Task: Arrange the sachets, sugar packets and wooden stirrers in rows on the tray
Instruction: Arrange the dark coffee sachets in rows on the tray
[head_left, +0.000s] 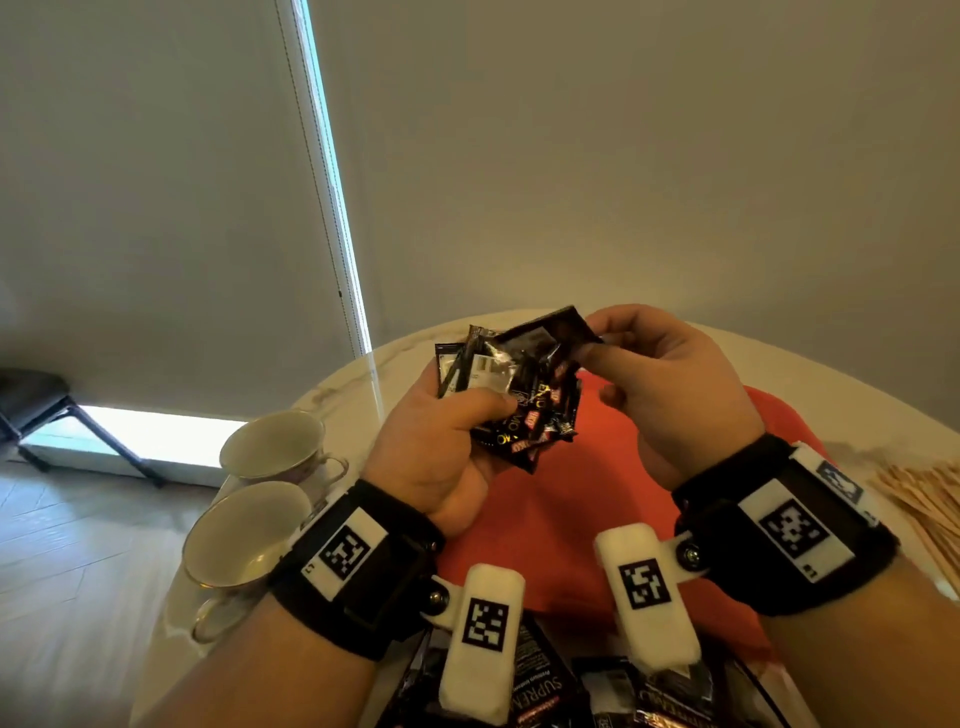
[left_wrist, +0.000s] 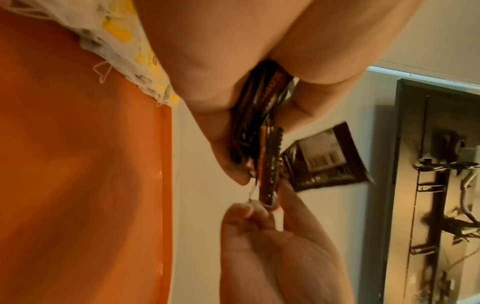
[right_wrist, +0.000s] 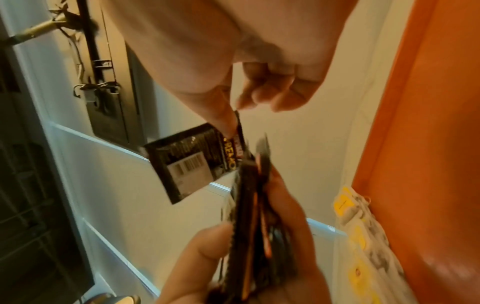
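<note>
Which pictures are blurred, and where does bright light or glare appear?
Head view: sharp on the sachets; a bright strip of window light glares, walls bend from the wide lens. Left wrist view: right hand motion-blurred. Right wrist view: left hand and sachets smeared; tray soft.

A bunch of dark, shiny sachets (head_left: 511, 400) is held up in the air over the orange tray (head_left: 582, 509). One sachet (head_left: 550, 327) sticks out at the top of the bunch, with a white label and a barcode on it. More dark sachets (head_left: 540, 686) lie at the near edge of the tray. Thin wooden stirrers (head_left: 930, 499) lie in a pile on the table, right of the tray.
</note>
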